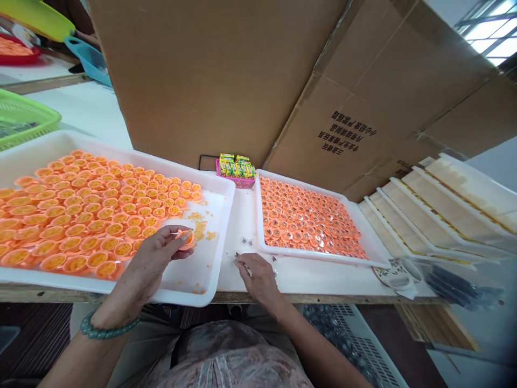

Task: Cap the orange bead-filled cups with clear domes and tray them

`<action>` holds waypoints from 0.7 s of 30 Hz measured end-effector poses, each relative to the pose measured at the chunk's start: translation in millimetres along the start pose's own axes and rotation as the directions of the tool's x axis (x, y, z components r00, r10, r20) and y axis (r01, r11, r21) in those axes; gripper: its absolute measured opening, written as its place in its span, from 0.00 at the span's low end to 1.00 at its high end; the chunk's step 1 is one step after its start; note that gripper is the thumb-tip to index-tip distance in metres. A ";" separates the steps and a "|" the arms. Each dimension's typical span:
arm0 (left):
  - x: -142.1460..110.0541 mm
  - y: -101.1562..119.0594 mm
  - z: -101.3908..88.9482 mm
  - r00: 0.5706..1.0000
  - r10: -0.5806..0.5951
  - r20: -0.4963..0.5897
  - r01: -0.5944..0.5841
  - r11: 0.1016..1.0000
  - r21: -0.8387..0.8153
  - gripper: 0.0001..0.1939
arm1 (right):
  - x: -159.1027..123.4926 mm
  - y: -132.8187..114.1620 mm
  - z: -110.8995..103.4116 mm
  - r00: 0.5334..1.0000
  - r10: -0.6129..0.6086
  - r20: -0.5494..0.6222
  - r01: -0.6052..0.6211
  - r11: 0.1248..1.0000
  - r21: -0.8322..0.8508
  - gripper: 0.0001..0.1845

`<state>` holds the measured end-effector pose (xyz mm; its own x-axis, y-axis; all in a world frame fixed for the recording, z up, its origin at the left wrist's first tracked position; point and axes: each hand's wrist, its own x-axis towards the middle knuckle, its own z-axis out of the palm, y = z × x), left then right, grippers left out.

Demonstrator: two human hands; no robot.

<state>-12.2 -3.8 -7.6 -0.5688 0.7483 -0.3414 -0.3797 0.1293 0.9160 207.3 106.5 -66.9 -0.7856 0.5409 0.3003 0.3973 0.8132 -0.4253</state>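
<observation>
My left hand [161,253], a beaded bracelet on its wrist, pinches a small orange plastic cup [186,238] over the right end of a white tray [218,237]. Rows of similar orange cups [76,229] with yellow bits inside fill most of that tray, and loose yellow bits [200,226] lie on its floor. My right hand [258,277] rests low on the white tabletop with thumb and fingertips drawn together; whatever they grip is hidden. Tiny dark-and-silver pieces [247,241] lie just beyond its fingertips.
A second white tray [323,256] at right holds many orange cups with dark centres. Between the trays stands a pink basket [238,182] of small yellow-green boxes. Tall cardboard [226,81] walls the back. Stacked white trays [424,210] lean at right; a co-worker's gloved hand [26,36] is far left.
</observation>
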 end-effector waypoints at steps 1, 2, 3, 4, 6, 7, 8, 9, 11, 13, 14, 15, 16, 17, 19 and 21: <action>0.3 -0.4 -0.3 1.000 0.002 0.006 -0.002 1.000 -0.004 0.20 | 0.3 2.2 0.5 0.999 0.038 -0.023 -0.037 0.999 0.029 0.06; 0.7 -0.9 -0.5 1.000 0.003 0.006 -0.003 1.000 -0.006 0.20 | 0.5 4.4 1.4 0.998 0.058 -0.023 -0.057 0.998 0.039 0.06; 1.1 -1.4 -0.7 1.000 0.002 0.004 -0.002 1.000 -0.004 0.20 | 0.5 6.6 2.6 0.998 0.062 -0.009 -0.062 0.997 0.036 0.07; 1.4 -1.9 -0.9 1.000 0.003 0.000 -0.003 1.000 0.000 0.20 | 0.3 8.4 3.7 0.998 0.059 0.007 -0.059 0.998 0.031 0.07; 1.8 -2.8 -1.2 1.000 0.010 -0.002 -0.010 1.000 0.016 0.20 | -0.4 10.0 4.3 0.997 0.072 0.010 -0.073 0.997 0.040 0.08; 1.8 -3.0 -1.3 1.000 0.012 0.001 -0.012 1.000 0.028 0.21 | -0.4 9.6 3.2 0.994 0.106 -0.002 -0.106 0.992 0.068 0.08; 1.8 -3.1 -1.4 1.000 0.010 0.008 -0.010 0.999 0.039 0.21 | 0.3 8.3 0.9 0.986 0.163 -0.019 -0.160 0.980 0.117 0.07; 1.8 -3.1 -1.5 1.000 0.010 0.017 -0.011 0.999 0.049 0.21 | 2.0 6.2 -2.5 0.972 0.235 -0.032 -0.225 0.956 0.189 0.06; 1.6 -2.9 -1.8 0.999 0.008 0.031 -0.011 0.997 0.070 0.21 | 8.5 0.1 -11.2 0.930 0.368 -0.021 -0.330 0.855 0.400 0.08; 1.2 -2.5 -1.8 0.999 0.002 0.034 -0.005 0.995 0.097 0.22 | 18.8 -7.1 -20.1 0.904 0.424 0.058 -0.362 0.683 0.635 0.18; 0.9 -2.1 -1.7 0.999 -0.005 0.034 0.001 0.994 0.111 0.23 | 24.7 -10.7 -23.6 0.902 0.417 0.107 -0.358 0.587 0.726 0.21; 0.4 -1.7 -1.5 0.999 -0.009 0.036 0.005 0.992 0.123 0.23 | 30.6 -14.2 -26.0 0.906 0.394 0.155 -0.353 0.499 0.791 0.23; -0.2 -1.3 -1.1 0.999 -0.007 0.041 0.002 0.991 0.130 0.24 | 36.5 -17.5 -27.3 0.911 0.363 0.194 -0.348 0.428 0.834 0.23; -0.9 -0.9 -0.7 0.999 0.002 0.048 -0.009 0.991 0.136 0.24 | 42.0 -20.8 -27.4 0.916 0.334 0.222 -0.346 0.376 0.859 0.21; -2.2 -0.3 0.0 0.998 0.032 0.062 -0.041 0.988 0.147 0.24 | 52.2 -27.4 -25.2 0.923 0.290 0.255 -0.341 0.302 0.891 0.16; -3.3 0.2 0.5 0.995 0.062 0.075 -0.073 0.985 0.157 0.25 | 61.6 -34.3 -21.1 0.928 0.266 0.262 -0.327 0.239 0.914 0.13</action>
<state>-10.0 -5.9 -6.1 -0.5350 0.8014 -0.2675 -0.2183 0.1747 0.9601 155.3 116.5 -15.7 -0.7472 0.6620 -0.0585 -0.0816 -0.1787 -0.9805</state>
